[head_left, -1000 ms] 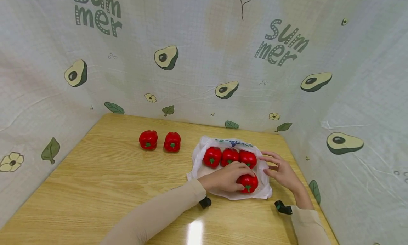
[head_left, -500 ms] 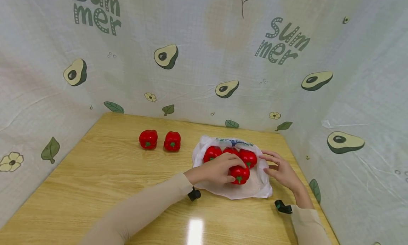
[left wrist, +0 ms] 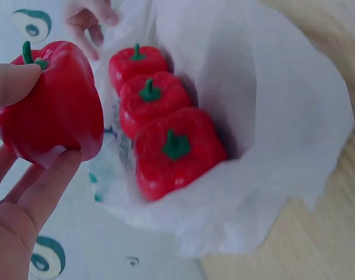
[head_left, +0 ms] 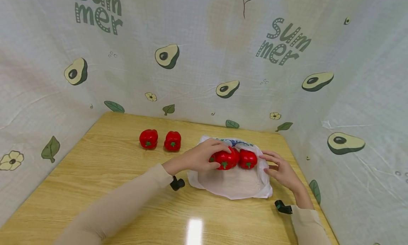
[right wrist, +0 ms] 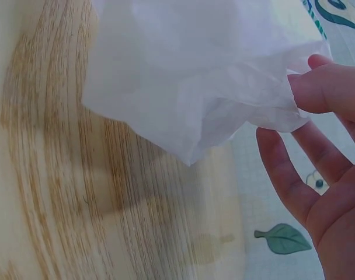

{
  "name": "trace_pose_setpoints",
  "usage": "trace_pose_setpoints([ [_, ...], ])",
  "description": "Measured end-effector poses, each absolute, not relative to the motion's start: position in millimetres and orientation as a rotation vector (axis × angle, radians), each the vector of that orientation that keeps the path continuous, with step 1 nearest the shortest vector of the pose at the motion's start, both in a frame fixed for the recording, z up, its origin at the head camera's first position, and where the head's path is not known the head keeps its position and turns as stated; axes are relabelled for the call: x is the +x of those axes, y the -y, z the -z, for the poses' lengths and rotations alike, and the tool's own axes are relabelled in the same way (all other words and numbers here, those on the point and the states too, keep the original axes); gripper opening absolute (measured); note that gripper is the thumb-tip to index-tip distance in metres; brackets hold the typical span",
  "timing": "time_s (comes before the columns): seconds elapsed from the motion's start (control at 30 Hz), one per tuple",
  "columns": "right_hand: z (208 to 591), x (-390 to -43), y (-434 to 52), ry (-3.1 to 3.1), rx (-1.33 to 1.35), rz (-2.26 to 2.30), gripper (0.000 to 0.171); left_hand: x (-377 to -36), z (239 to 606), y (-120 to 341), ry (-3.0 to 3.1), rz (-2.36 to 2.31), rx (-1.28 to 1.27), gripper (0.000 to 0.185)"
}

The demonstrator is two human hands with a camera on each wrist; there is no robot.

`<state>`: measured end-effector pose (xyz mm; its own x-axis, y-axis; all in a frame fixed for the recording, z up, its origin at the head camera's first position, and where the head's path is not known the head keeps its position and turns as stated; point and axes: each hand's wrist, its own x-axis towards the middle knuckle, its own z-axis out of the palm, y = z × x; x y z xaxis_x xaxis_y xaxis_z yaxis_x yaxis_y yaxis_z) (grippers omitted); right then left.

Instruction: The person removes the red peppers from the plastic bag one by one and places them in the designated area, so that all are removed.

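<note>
My left hand [head_left: 204, 155] grips a red bell pepper [left wrist: 63, 111] with a green stem, the thumb by the stem and the fingers at the far side. It is held up over the left part of a white plastic bag [head_left: 234, 188]. Inside lie three more red peppers [left wrist: 178, 153] in a row; in the head view the held one partly covers two of them. At the bag's right side is my right hand [head_left: 283, 172], its spread fingers [right wrist: 285, 175] and thumb touching the thin rim.
Two red peppers [head_left: 172, 141] stand on the wooden table [head_left: 127, 188], left of the bag. A white cloth [head_left: 197, 61] printed with avocados and leaves hangs around the back and sides.
My left hand has carried the pepper from the bag's front right leftward and back, over the row of peppers. My right hand stays where it was.
</note>
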<state>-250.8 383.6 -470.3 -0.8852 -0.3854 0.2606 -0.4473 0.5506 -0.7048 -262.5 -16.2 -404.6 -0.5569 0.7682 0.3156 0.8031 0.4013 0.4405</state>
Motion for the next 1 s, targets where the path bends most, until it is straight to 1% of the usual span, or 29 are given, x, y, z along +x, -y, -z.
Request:
trace_pose_setpoints([
  [0.37,469.2,-249.7,-383.6,2.716,0.714,-1.252,0.051,-271.5,380.6,70.3,2.577,0.882,-1.338,0.049],
  [0.57,470.0,-250.5,-384.6,2.708,0.727,-1.255,0.051,-277.3,370.3,102.6,2.587,0.885,-1.238,0.051],
  [0.77,469.7,-250.2,-385.2,2.714,0.731,-1.250,0.052,-285.6,363.5,134.9,2.614,0.884,-1.144,0.054],
  [1.0,469.2,-250.5,-384.7,2.725,0.727,-1.240,0.052,-295.5,361.1,165.9,2.615,0.897,-1.069,0.054],
])
